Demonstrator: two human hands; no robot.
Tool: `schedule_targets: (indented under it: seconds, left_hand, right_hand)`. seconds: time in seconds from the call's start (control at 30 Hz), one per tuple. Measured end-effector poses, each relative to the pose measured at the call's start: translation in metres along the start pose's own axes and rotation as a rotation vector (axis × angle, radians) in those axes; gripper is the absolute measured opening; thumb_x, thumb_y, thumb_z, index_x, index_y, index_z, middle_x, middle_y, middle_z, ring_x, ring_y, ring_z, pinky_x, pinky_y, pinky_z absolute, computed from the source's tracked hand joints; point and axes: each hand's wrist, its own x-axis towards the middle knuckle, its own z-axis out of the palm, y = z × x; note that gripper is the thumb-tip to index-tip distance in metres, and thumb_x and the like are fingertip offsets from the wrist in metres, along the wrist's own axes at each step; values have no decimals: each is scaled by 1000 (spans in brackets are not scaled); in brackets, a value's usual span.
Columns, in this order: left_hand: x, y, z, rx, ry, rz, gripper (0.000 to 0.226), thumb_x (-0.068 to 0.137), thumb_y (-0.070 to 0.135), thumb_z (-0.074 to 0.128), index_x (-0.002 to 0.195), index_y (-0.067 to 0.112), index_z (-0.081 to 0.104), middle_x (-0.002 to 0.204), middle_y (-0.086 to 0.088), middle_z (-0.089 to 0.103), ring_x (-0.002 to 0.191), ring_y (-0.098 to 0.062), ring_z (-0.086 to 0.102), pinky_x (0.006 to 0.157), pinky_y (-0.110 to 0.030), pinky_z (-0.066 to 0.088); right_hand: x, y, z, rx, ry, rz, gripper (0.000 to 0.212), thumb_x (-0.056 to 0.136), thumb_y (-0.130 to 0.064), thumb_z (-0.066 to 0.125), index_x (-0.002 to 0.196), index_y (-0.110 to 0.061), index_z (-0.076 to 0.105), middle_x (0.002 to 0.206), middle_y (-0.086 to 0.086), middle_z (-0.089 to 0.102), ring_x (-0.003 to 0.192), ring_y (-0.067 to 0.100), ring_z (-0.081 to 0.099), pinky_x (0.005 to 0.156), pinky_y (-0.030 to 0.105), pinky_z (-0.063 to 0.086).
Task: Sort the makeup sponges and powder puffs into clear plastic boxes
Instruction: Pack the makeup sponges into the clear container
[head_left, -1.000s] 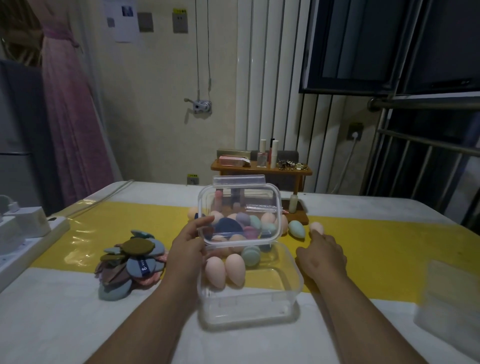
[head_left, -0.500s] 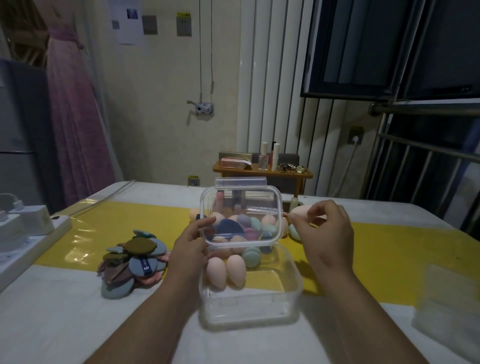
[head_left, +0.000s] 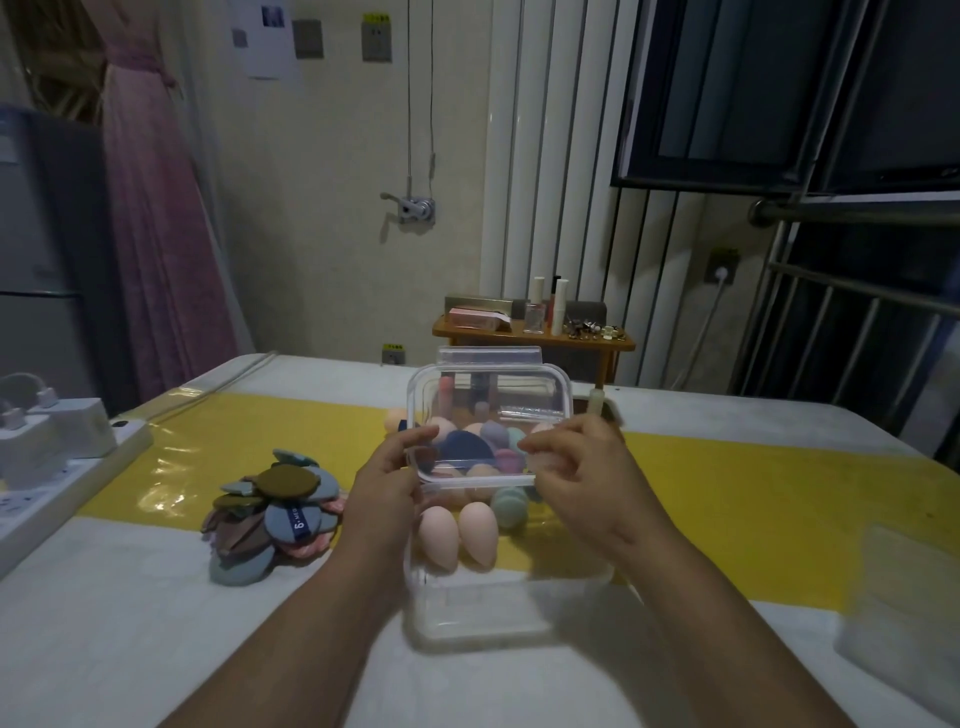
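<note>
A clear plastic box (head_left: 511, 605) stands on the table in front of me, holding two pink egg-shaped sponges (head_left: 457, 535) and a teal one (head_left: 509, 506). My left hand (head_left: 387, 483) grips the clear lid (head_left: 488, 395) by its left edge and holds it upright over the box's far side. Through the lid I see a heap of loose sponges (head_left: 480, 441) in several colours. My right hand (head_left: 582, 467) is at the lid's right edge, fingers pinched on a pale pink sponge (head_left: 545, 460). A pile of flat powder puffs (head_left: 275, 512) lies to the left.
A white power strip with chargers (head_left: 57, 457) sits at the table's left edge. A blurred second clear box (head_left: 906, 597) is at the right. Behind the table stands a small wooden shelf (head_left: 535, 335) with cosmetics. A yellow runner (head_left: 753, 483) crosses the table.
My right hand lifted a pink sponge from the table beyond the box and carried it left to the lid's right edge. My left hand kept the lid upright.
</note>
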Motion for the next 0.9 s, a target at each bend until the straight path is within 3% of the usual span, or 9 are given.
schedule_targets:
  seconds: [0.07,0.13,0.23,0.37,0.5,0.63,0.77,0.9]
  left_hand:
    - [1,-1,-1,5,1,-7,61,84,-13,35,101,29,76,112,-5,65,83,-19,71,56,-26,55]
    - [1,0,-1,12,4,-1,62,84,-14,35,100,29,76,112,-6,65,81,-18,71,54,-24,55]
    - [0,1,0,16,-3,13,62,83,-15,34,98,27,76,111,-8,64,71,-10,71,51,-22,54]
    - [0,0,1,-12,-6,13,63,81,-17,33,97,25,77,111,-10,64,70,-11,72,50,-24,54]
    - [2,-2,0,-3,-7,13,65,77,-16,34,100,27,76,112,-8,66,74,-14,73,53,-25,55]
    - [3,-3,-2,43,9,27,69,75,-15,31,99,31,76,114,-6,65,80,-15,72,53,-23,53]
    - [3,-3,-3,63,18,16,69,75,-14,32,99,33,76,115,-4,65,93,-24,68,54,-23,54]
    - [1,-1,-1,53,24,18,68,76,-15,32,97,32,76,114,-5,66,87,-21,70,54,-23,54]
  right_hand:
    - [-2,-2,0,-73,-72,20,36,91,-29,55,119,-50,53,104,-15,55,95,8,54,72,20,46]
    - [-2,-4,0,-228,-124,60,27,87,-37,56,105,-50,41,94,-10,60,82,13,57,62,30,49]
    - [-2,-6,-3,-343,-139,42,10,88,-36,56,95,-43,53,92,-7,61,74,6,51,55,25,40]
    - [-2,-10,-1,-315,-236,-33,24,93,-28,56,109,-36,72,117,-8,52,100,12,51,79,24,46]
    - [-5,-11,4,-344,-303,-1,30,92,-28,54,119,-38,63,111,-4,62,94,16,60,79,32,55]
    - [-7,-9,6,-398,-271,40,12,86,-30,61,94,-35,54,87,-10,60,81,14,58,60,23,46]
    - [-7,-12,8,-421,-248,16,6,87,-27,60,91,-32,61,88,-8,59,80,14,56,63,26,47]
    - [-6,-16,8,-416,-248,-2,8,86,-25,61,92,-29,64,93,-9,55,83,15,54,63,26,43]
